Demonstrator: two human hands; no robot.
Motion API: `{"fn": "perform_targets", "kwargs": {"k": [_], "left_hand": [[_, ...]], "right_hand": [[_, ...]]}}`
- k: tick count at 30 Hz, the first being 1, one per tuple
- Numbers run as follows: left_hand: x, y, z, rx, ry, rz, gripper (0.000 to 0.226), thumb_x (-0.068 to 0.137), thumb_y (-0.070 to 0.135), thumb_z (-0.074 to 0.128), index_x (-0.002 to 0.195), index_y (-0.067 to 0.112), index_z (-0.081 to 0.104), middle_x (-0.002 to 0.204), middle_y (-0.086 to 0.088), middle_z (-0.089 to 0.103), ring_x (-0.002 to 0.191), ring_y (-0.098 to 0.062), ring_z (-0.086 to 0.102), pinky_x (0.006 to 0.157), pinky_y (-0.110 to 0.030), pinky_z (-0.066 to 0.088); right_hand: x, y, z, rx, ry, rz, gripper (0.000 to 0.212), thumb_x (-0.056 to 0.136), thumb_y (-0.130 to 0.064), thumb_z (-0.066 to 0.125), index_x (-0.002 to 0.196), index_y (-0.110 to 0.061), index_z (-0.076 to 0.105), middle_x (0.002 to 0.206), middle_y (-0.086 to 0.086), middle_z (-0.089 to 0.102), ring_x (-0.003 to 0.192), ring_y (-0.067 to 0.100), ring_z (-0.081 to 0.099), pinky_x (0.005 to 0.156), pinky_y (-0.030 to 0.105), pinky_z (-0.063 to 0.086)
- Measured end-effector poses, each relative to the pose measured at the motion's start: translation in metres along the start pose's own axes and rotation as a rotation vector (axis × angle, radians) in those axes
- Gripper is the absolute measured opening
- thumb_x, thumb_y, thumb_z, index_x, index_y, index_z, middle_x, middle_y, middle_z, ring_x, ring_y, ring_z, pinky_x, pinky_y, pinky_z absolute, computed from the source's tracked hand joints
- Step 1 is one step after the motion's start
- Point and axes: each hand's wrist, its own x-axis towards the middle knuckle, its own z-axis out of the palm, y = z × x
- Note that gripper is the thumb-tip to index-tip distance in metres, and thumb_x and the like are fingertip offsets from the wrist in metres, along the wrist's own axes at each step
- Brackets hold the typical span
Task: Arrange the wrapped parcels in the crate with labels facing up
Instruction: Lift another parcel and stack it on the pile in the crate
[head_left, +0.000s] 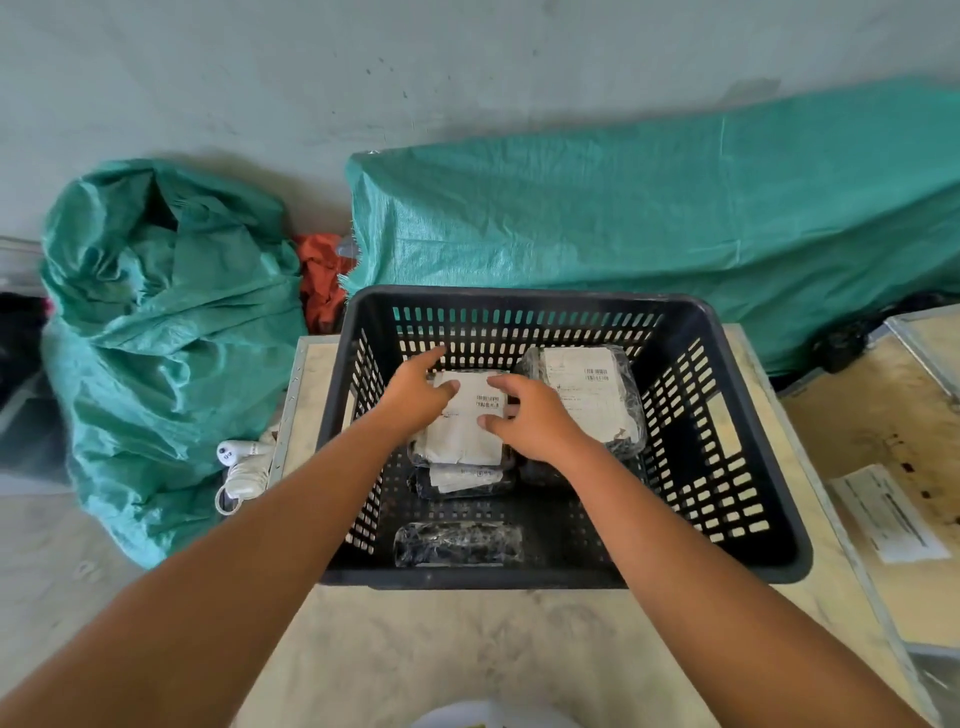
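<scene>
Both hands are down inside the crate on one parcel. The left hand lies along the parcel's left edge, thumb on the white label and fingers spread past its far corner. The right hand takes the right edge, thumb and forefinger parted and touching the label near the barcode. Neither grip looks closed around the parcel; the fingers are apart and press or steady it from above, label upward.

This parcel sits on top of another parcel whose label peeps out at the near side. To the right, just beside it, a larger parcel lies label up against the far right of the crate. A small dark parcel near the front wall shows no label, so it probably needs turning.

The parcels are wrapped in glossy black plastic film, which looks slippery and a little soft, and they seem light. Taking hold by the two long edges, not the smooth top, should give the surest purchase, and the paper label may crease if dragged.

The crate is black, with slotted walls, and stands on a pale, scuffed desk. A second board with a sheet of paper lies to the right. On the floor behind are a crumpled green sack, a long green sack, a bit of orange cloth, and a white cable at the desk's left edge.
</scene>
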Motion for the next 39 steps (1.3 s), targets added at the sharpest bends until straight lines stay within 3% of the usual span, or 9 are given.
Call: {"fn": "perform_targets", "kwargs": {"k": [2,5,11,17,21,26,30,34,39], "left_hand": [[-0.021,0.008,-0.017,0.007,-0.082,0.071,0.054,0.095,0.026,0.068,0.146,0.03,0.05,0.152,0.001,0.048,0.135,-0.023,0.048,0.108,-0.038,0.039],[-0.059,0.007,-0.036,0.063,-0.248,0.141,0.046,0.095,0.031,0.068,0.14,0.031,0.058,0.144,0.005,0.056,0.131,-0.017,0.051,0.108,-0.039,0.042],[-0.095,-0.012,-0.034,0.341,-0.537,0.137,0.056,0.087,0.027,0.079,0.139,0.021,0.06,0.134,0.002,0.066,0.118,-0.009,0.061,0.107,-0.032,0.045],[-0.1,-0.034,-0.016,0.474,-0.721,0.196,0.053,0.081,0.022,0.083,0.131,0.03,0.067,0.138,0.014,0.062,0.122,-0.004,0.059,0.108,-0.028,0.044],[-0.1,-0.043,-0.012,0.495,-0.702,0.221,0.057,0.079,0.02,0.085,0.131,0.031,0.067,0.137,0.015,0.062,0.125,-0.003,0.057,0.105,-0.019,0.039],[-0.098,-0.04,-0.01,0.529,-0.635,0.236,0.078,0.069,0.019,0.091,0.139,0.032,0.059,0.137,0.009,0.064,0.121,-0.011,0.06,0.106,-0.032,0.046],[-0.093,-0.033,0.0,0.719,-0.605,0.322,0.09,0.072,0.017,0.088,0.15,0.034,0.045,0.145,-0.001,0.057,0.129,-0.023,0.054,0.109,-0.036,0.041],[-0.092,-0.03,0.001,0.801,-0.592,0.405,0.086,0.077,0.009,0.08,0.151,0.03,0.043,0.131,-0.004,0.064,0.115,-0.024,0.06,0.101,-0.037,0.047],[-0.096,-0.027,-0.007,0.612,-0.563,0.394,0.075,0.075,0.012,0.077,0.145,0.027,0.054,0.124,0.001,0.068,0.104,-0.015,0.063,0.095,-0.032,0.051]], "right_hand": [[-0.016,0.007,-0.014,0.041,-0.028,-0.007,0.057,0.086,-0.029,0.081,0.139,-0.023,0.059,0.14,-0.004,0.061,0.106,0.01,0.067,0.094,0.028,0.051],[-0.042,0.025,-0.022,0.091,-0.099,0.015,0.049,0.081,-0.029,0.085,0.127,-0.033,0.066,0.123,-0.013,0.067,0.096,0.001,0.069,0.097,0.033,0.055],[-0.071,0.035,-0.013,0.128,-0.419,0.048,0.048,0.072,-0.023,0.093,0.109,-0.045,0.072,0.126,-0.013,0.067,0.102,0.004,0.068,0.088,0.026,0.057],[-0.075,0.026,0.001,-0.102,-0.56,-0.037,0.033,0.07,-0.019,0.093,0.097,-0.034,0.082,0.131,-0.009,0.069,0.12,0.016,0.062,0.104,0.039,0.049],[-0.072,0.028,0.006,-0.195,-0.573,-0.058,0.035,0.072,-0.015,0.091,0.098,-0.036,0.082,0.133,-0.007,0.068,0.121,0.016,0.062,0.101,0.033,0.048],[-0.067,0.036,-0.002,-0.074,-0.476,-0.026,0.032,0.081,-0.015,0.085,0.102,-0.039,0.08,0.127,-0.011,0.07,0.119,0.012,0.062,0.105,0.038,0.048],[-0.061,0.039,-0.002,-0.028,-0.393,-0.02,0.033,0.086,-0.012,0.08,0.111,-0.034,0.079,0.133,-0.009,0.068,0.124,0.014,0.061,0.11,0.036,0.045],[-0.058,0.04,-0.001,0.026,-0.376,-0.009,0.033,0.085,-0.01,0.081,0.108,-0.033,0.08,0.13,-0.007,0.07,0.121,0.014,0.063,0.109,0.034,0.046],[-0.062,0.046,-0.005,0.128,-0.375,0.0,0.038,0.086,-0.003,0.079,0.095,-0.04,0.082,0.136,-0.01,0.065,0.127,0.012,0.059,0.11,0.036,0.046]]}}
